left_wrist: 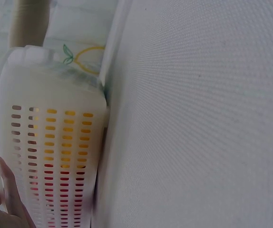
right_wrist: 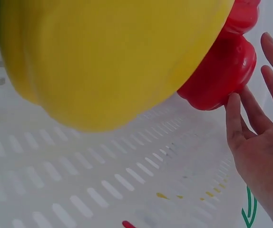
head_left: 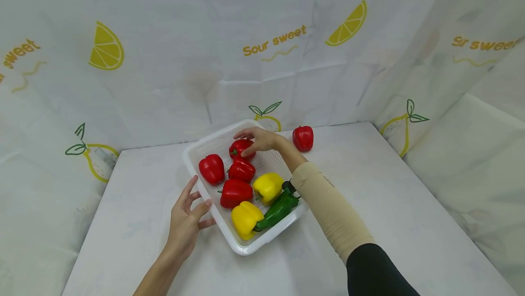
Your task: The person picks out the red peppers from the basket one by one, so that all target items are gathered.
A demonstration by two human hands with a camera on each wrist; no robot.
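Note:
A white plastic basket point(head_left: 229, 225) with slotted walls stands at a slant on the table. My left hand point(head_left: 186, 218) touches its left rim and outer wall, the fingers spread. In the left wrist view, one finger lies along the basket's outside. Reaching in over the far end, my right hand point(head_left: 262, 140) touches a red bell pepper point(head_left: 237, 149) with spread fingers. Also inside are other red bell peppers, one at the left wall point(head_left: 211, 169), two yellow bell peppers point(head_left: 268, 187), and a long green pepper point(head_left: 279, 211) near the right front corner.
Another red bell pepper point(head_left: 303, 139) stands on the white table point(head_left: 369, 186), beyond the basket to the right. Lemon-printed sheeting point(head_left: 164, 82) hangs behind and along the sides. A beige sleeve point(head_left: 328, 209) crosses above the basket's right rim.

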